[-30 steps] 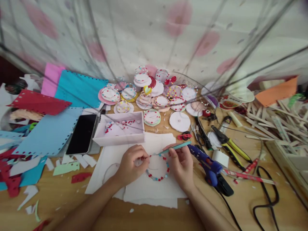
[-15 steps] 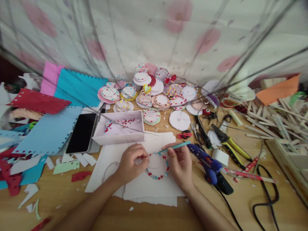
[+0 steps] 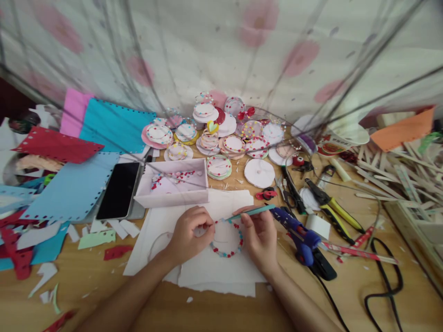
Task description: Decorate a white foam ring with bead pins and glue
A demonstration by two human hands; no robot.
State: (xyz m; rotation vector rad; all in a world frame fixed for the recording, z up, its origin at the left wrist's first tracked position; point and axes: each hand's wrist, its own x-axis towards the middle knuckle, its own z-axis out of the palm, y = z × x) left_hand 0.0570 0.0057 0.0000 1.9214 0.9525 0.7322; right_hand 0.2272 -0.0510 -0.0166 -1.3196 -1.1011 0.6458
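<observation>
A wire ring (image 3: 241, 240) strung with red, blue and white bits lies over white paper sheets (image 3: 214, 276). My left hand (image 3: 194, 233) pinches the ring at its upper left, thumb and forefinger pressed together. In my right hand (image 3: 259, 237) are slim teal tweezers (image 3: 258, 210), held almost level, their thin tip pointing left to the top of the ring. What the tip touches is too small to tell. Just behind my hands stands an open white box (image 3: 173, 198) with small red, blue and white paper pieces inside.
Layered paper discs with beaded rings (image 3: 218, 167) crowd the back. To the right lie a blue glue gun (image 3: 301, 237), yellow-handled pliers (image 3: 341, 214), scissors (image 3: 285, 191) and wooden sticks (image 3: 384, 175). On the left are a phone (image 3: 118, 191), punched coloured sheets (image 3: 72, 184) and scraps. Thin wires cross above.
</observation>
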